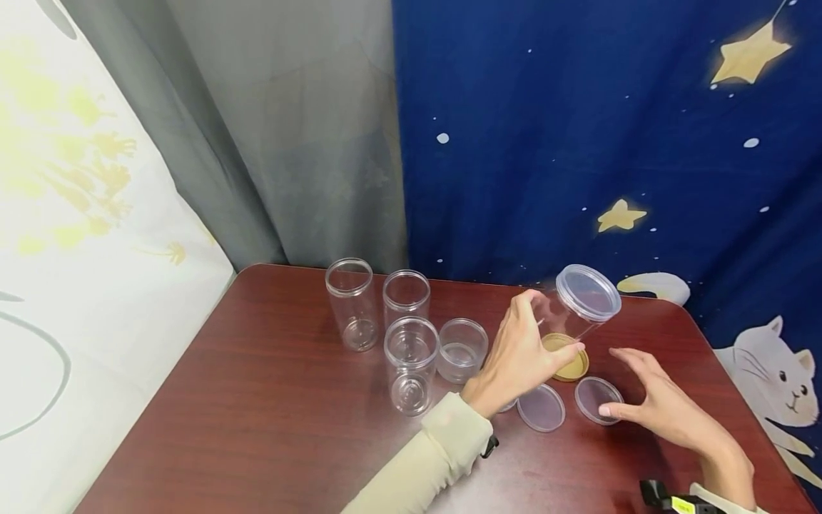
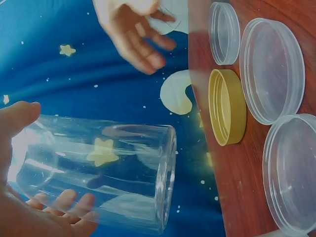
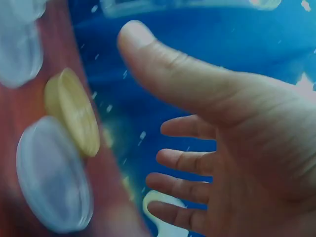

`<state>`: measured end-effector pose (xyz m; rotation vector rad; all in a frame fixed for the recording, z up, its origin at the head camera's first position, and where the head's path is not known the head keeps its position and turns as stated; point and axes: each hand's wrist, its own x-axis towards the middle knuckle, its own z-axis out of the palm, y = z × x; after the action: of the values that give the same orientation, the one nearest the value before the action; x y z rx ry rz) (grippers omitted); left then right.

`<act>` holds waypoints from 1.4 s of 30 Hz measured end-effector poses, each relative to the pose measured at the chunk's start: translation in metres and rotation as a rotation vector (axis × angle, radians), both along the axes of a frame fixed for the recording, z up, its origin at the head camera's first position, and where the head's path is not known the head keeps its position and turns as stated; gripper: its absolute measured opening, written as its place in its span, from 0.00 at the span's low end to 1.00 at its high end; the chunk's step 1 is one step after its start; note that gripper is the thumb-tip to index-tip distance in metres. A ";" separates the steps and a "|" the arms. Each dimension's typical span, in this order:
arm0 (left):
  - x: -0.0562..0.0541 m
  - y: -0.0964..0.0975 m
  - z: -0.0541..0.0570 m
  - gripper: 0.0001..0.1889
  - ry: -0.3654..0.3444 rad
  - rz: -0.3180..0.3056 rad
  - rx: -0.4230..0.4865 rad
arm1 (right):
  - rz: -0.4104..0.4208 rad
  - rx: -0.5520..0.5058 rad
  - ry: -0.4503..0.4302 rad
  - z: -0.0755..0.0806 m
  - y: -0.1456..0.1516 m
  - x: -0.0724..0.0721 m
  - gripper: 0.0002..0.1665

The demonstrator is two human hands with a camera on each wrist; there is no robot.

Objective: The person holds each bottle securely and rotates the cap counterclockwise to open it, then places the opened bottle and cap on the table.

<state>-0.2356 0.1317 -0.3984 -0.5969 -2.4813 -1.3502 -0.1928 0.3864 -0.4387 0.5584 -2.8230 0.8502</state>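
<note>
My left hand (image 1: 516, 350) grips a clear plastic jar (image 1: 568, 318) that leans slightly, held up over the far right of the table. A translucent, lid-like disc shows at the jar's upper end. Below it a gold lid (image 2: 234, 108) lies on the table, partly seen through the jar in the head view. My right hand (image 1: 671, 403) holds nothing; its thumb and fingers are spread apart, as the right wrist view (image 3: 212, 133) also shows. In the head view its thumb overlaps a clear lid (image 1: 594, 400). Another clear lid (image 1: 541, 408) lies to the left.
Left of my left arm stand three tall clear jars, the farthest left one (image 1: 349, 303) near the back edge, plus a short clear jar (image 1: 461, 353). One more lid (image 1: 507, 406) is mostly hidden by my left wrist. A blue curtain (image 1: 514, 143) hangs behind the table (image 1: 270, 400).
</note>
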 end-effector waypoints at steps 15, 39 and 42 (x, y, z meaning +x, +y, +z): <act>0.019 -0.028 -0.007 0.44 0.034 -0.022 -0.127 | 0.048 -0.157 0.056 0.051 -0.054 0.004 0.62; 0.038 -0.056 -0.026 0.45 -0.044 -0.036 -0.175 | -0.018 -0.299 0.209 0.060 -0.122 0.003 0.47; 0.037 -0.057 -0.028 0.45 -0.020 -0.032 -0.191 | -0.052 -0.262 0.242 0.059 -0.127 0.003 0.45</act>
<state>-0.1989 0.0747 -0.4264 -0.6692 -2.6469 -1.1432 -0.1899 0.2596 -0.3801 0.5089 -2.4496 1.0435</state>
